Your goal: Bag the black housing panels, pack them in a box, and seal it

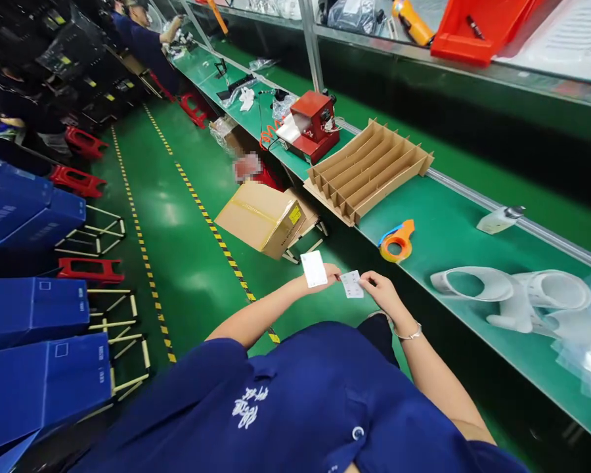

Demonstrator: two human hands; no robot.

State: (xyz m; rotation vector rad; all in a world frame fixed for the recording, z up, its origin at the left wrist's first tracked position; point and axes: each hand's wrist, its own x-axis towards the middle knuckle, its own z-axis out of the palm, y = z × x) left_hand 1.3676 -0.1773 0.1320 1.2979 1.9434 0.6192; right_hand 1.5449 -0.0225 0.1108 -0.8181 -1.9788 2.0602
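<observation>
A blank-looking white card (314, 269) is gripped in my left hand (331, 274), which it partly covers. My right hand (380, 290) pinches the right edge of a smaller card with printed marks (351, 284). The fingertips of my left hand come close to that card's left edge; whether they touch it I cannot tell. Both cards are held in front of my body, left of the green workbench (423, 240). The print on the smaller card is too small to read.
On the bench are a cardboard divider (369, 172), an orange tape dispenser (396, 243), white plastic tube parts (515, 295) and a red machine (312, 125). A cardboard box (261, 217) sits beyond my hands. Blue boxes (34, 312) line the left. A co-worker (145, 39) is far off.
</observation>
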